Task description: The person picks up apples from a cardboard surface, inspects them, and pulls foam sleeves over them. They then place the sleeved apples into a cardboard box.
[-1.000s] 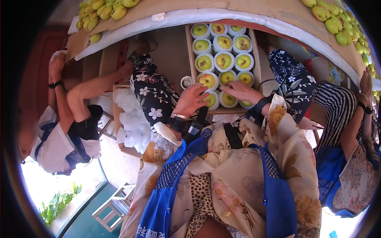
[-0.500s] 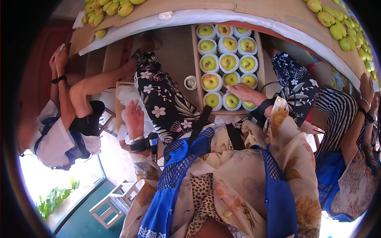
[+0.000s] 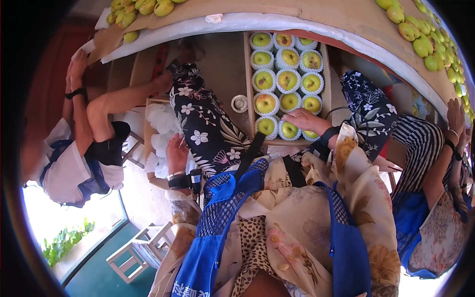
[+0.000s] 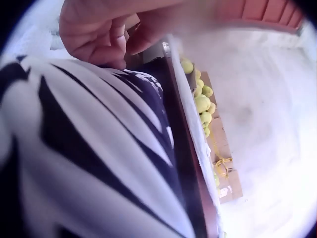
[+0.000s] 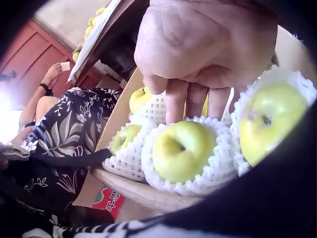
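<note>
A wooden crate (image 3: 251, 74) holds several rows of yellow-green apples (image 3: 288, 80), each in a white foam net. My right hand (image 3: 304, 120) lies over its near rows; in the right wrist view its straight fingers (image 5: 176, 101) reach down behind a netted apple (image 5: 184, 151), their tips hidden. To the left, beside my thigh, my left hand (image 3: 176, 156) hangs at a box of white foam nets (image 3: 161, 126). Its fingers curl loosely in the left wrist view, with nothing visible between them.
A cardboard-covered table edge (image 3: 277, 22) with loose apples (image 3: 420, 42) on it curves across the far side. On the floor left of the crate is a small round metal object (image 3: 239, 103). One person sits on each side. A white stool (image 3: 141, 250) stands behind on the left.
My left hand has left the crate for the foam nets at the left, and its fingers have curled in. The right hand has stayed over the near apples.
</note>
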### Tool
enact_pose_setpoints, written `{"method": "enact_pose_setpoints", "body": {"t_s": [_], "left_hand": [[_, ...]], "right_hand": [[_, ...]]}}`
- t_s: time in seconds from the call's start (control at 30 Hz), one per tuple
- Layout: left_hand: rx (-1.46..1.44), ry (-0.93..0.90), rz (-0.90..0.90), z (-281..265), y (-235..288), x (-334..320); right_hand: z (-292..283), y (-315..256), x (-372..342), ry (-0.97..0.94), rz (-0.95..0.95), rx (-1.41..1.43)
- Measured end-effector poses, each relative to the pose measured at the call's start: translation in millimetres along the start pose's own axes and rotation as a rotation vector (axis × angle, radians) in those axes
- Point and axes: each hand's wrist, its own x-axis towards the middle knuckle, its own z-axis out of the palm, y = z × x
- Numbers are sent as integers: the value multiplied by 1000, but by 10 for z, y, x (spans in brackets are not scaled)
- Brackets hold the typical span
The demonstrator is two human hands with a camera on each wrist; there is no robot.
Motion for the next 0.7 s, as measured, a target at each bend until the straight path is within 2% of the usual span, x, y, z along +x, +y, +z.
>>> {"method": "enact_pose_setpoints", "body": {"t_s": [0.07, 0.17, 0.23, 0.37, 0.47, 0.53, 0.57, 0.63, 0.7], "left_hand": [[20, 79, -51, -72, -53, 90], [40, 36, -103, -172, -47, 123], [49, 35, -129, -203, -19, 113], [45, 32, -148, -285, 6, 86], [49, 56, -158, -369, 22, 97], [59, 67, -164, -461, -21, 134], [73, 78, -164, -497, -49, 154], [48, 87, -176, -503, -94, 156], [23, 100, -186, -501, -138, 157]], "right_hand": [[-22, -15, 10, 37, -1, 0], [-41, 47, 34, -17, 9, 9], [-46, 33, 56, 79, -84, 45], [-336, -131, -99, 182, -127, 163], [-663, -136, -357, 95, -13, 72], [-800, -215, -594, -16, 154, -187], [-773, -164, -678, -17, 159, -192], [-682, -86, -782, 124, 73, -499], [-588, -85, -734, 188, 23, -491]]}}
